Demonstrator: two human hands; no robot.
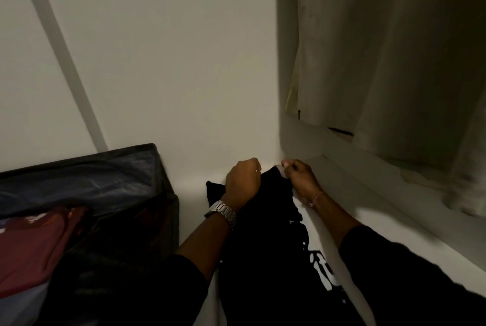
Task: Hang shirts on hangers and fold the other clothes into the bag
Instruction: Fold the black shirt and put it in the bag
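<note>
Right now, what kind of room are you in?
Probably inside a wardrobe or closet. A pale cream garment hangs above a white shelf, a dark fabric storage bag holds folded clothes, and both hands, left and right, hold a black printed shirt.

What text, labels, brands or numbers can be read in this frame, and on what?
None can be read.
White print on the black garment held by both hands: folded and partly hidden, unreadable.
Small dark tag on the hanging pale garment: too small.
Wristwatch: no face visible.
</note>
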